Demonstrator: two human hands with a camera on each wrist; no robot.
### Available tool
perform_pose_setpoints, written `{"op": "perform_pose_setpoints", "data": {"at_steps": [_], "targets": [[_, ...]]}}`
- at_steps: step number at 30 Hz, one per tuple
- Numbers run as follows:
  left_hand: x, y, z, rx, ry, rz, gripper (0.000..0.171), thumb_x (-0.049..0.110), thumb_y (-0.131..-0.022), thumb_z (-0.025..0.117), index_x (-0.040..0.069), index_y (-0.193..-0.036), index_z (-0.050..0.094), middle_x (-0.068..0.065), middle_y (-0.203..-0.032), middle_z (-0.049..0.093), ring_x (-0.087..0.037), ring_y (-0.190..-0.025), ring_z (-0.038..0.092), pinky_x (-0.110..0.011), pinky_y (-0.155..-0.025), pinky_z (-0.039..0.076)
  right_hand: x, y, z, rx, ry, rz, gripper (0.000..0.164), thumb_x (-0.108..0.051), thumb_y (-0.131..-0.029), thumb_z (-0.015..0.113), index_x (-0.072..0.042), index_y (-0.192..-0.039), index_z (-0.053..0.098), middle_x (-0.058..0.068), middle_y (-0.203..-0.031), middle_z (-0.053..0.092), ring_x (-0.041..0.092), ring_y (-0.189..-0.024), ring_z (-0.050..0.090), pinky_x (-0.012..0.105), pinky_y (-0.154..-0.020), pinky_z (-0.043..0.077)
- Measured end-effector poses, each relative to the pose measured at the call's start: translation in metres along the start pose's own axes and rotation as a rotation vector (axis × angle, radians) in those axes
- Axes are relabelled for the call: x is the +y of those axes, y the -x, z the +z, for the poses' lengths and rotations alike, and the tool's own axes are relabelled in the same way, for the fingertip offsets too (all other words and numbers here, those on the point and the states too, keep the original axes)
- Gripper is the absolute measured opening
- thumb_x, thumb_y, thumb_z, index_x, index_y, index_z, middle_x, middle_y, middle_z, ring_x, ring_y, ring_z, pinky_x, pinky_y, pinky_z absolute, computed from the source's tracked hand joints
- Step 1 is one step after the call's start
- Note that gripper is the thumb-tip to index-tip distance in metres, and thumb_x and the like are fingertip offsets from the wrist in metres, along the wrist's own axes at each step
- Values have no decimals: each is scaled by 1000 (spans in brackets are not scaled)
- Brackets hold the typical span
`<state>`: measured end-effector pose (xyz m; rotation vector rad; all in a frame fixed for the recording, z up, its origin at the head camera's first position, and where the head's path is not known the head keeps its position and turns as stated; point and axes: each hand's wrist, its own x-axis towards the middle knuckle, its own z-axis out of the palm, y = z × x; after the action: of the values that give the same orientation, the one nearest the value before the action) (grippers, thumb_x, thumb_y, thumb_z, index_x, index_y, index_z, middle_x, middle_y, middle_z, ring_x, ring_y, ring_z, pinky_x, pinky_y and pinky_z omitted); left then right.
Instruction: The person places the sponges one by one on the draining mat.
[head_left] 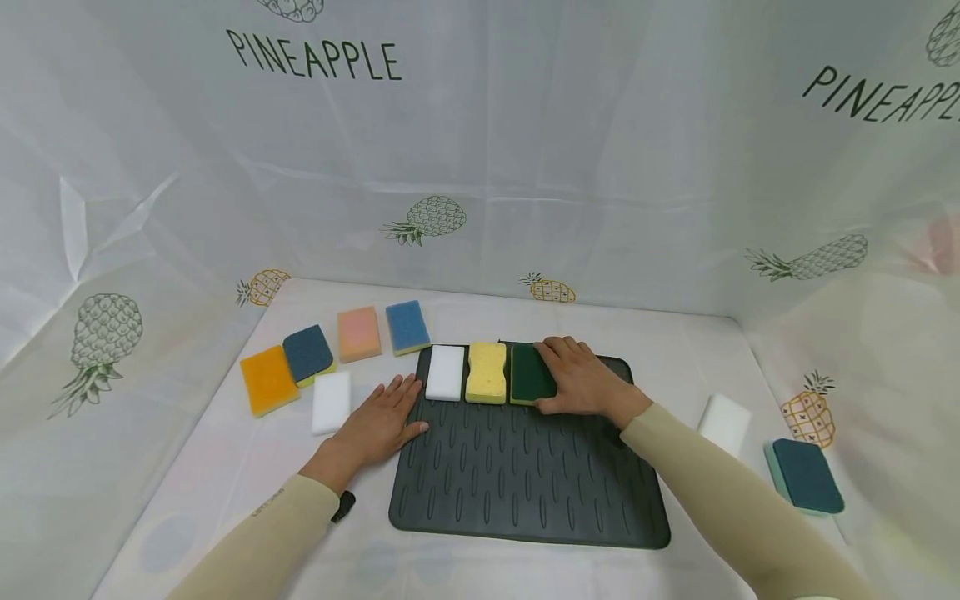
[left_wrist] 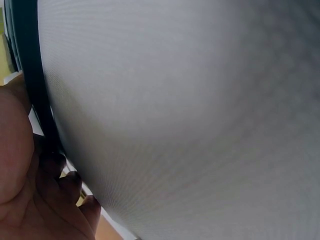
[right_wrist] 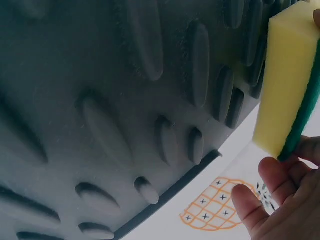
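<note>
My right hand grips a yellow scrub sponge with a dark green scouring face at the back of the dark ribbed mat. Thumb and fingers sit on opposite edges of it, and its yellow foam side shows in the right wrist view. Directly left of it a yellow notched sponge and a white sponge block lie in a row. With fingers extended, my left hand rests by the mat's left edge; its palm shows in the left wrist view.
Left of the mat lie an orange sponge, a navy sponge, a pink sponge, a blue sponge and a white block. Farther right are another white block and a dark teal sponge. A pineapple-print sheet hangs behind.
</note>
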<state>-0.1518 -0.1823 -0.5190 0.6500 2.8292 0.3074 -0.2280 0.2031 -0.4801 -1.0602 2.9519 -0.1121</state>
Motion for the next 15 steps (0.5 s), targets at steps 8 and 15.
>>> {"op": "perform_pose_setpoints", "data": {"at_steps": [8,15], "targets": [[2,2,-2,2,15,-5,78,46,-110,52,-2,-166,25,-22,-173,24,-42,-161,20,-61,-130,22,-2,0,3,-49,-7,14,99,-63,-88,70,-1,-160,40,19,-155,47,37,-138,49,61,-111,45],[3,2,-3,6,17,-5,77,45,-110,53,-2,-166,26,-22,-173,25,-42,-161,21,-61,-129,22,-1,0,2,-72,-22,25,100,-63,-89,69,-1,-161,39,20,-157,45,39,-141,47,62,-113,43]]}}
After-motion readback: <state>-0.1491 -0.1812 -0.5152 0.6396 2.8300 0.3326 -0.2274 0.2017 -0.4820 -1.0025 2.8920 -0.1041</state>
